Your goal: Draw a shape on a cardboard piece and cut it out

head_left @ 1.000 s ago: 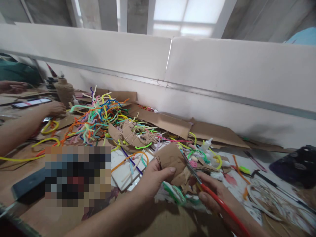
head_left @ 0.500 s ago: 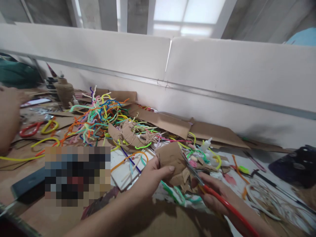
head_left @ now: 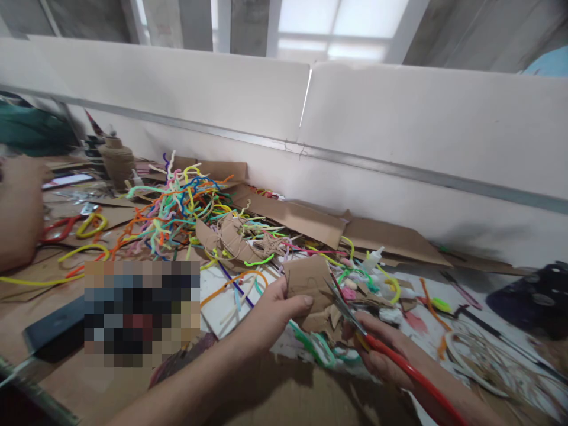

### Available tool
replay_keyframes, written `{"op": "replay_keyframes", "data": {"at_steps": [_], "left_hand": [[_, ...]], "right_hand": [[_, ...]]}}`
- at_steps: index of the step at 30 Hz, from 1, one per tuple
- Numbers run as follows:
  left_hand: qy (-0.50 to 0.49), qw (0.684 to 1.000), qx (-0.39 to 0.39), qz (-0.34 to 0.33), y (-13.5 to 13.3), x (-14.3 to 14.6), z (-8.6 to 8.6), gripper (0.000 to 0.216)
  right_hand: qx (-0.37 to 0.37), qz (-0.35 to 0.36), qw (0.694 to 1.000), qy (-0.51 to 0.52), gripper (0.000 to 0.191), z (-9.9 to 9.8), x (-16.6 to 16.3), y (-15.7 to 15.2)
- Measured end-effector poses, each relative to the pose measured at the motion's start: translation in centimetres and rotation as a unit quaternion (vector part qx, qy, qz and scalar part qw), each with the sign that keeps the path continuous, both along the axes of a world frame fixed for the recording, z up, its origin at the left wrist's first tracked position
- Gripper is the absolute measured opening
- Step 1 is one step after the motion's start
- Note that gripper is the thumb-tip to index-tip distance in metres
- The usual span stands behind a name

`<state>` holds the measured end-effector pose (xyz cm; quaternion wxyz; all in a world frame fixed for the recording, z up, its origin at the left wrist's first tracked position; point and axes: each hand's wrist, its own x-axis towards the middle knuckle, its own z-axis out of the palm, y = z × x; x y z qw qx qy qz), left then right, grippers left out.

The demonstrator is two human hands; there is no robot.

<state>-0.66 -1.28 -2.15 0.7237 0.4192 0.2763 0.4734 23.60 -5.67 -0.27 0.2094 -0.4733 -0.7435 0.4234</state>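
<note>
My left hand (head_left: 270,313) pinches a small piece of brown cardboard (head_left: 308,284), thumb on top, just above the cluttered table. My right hand (head_left: 381,352) grips red-handled scissors (head_left: 377,343); their blades (head_left: 341,302) are open and bite into the cardboard's right edge. Scraps of cut cardboard and green pipe cleaners (head_left: 317,346) lie under both hands.
A tangled heap of coloured pipe cleaners (head_left: 177,207) covers the table's middle left. Flat cardboard sheets (head_left: 381,239) lean by the white partition (head_left: 399,118). Another person's arm (head_left: 18,207) is at far left, near red and yellow scissors (head_left: 75,228). A dark bag (head_left: 532,296) sits right.
The other person's arm at left has pulled back from the twine spool, uncovering red scissors. My scissors have worked slightly further along the cardboard, and my view shifted a little.
</note>
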Motion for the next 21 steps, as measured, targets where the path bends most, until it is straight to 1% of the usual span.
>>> {"op": "replay_keyframes", "data": {"at_steps": [3,8,14,17,20,21], "left_hand": [[0.018,1.000,0.009,-0.002,0.2,-0.2,0.1,0.033],[0.027,0.999,0.006,-0.020,0.2,-0.5,0.3,0.035],[0.039,0.998,0.009,-0.042,0.4,-1.0,0.7,0.031],[0.050,0.998,0.005,-0.043,0.5,-1.1,0.7,0.034],[0.051,0.998,-0.009,-0.044,0.5,-1.1,0.7,0.038],[0.049,0.998,-0.013,-0.046,0.5,-1.1,0.7,0.038]], "right_hand": [[0.003,0.002,1.000,0.009,0.075,0.1,0.0,0.0],[0.017,0.006,1.000,-0.006,0.070,0.3,0.2,-0.1],[0.024,0.008,1.000,-0.016,0.066,0.3,0.5,0.1],[0.015,0.019,1.000,-0.014,0.067,0.4,0.6,0.2],[0.005,0.046,0.999,-0.011,0.075,0.5,0.6,0.4],[0.003,0.043,0.999,-0.010,0.076,0.5,0.6,0.3]]}}
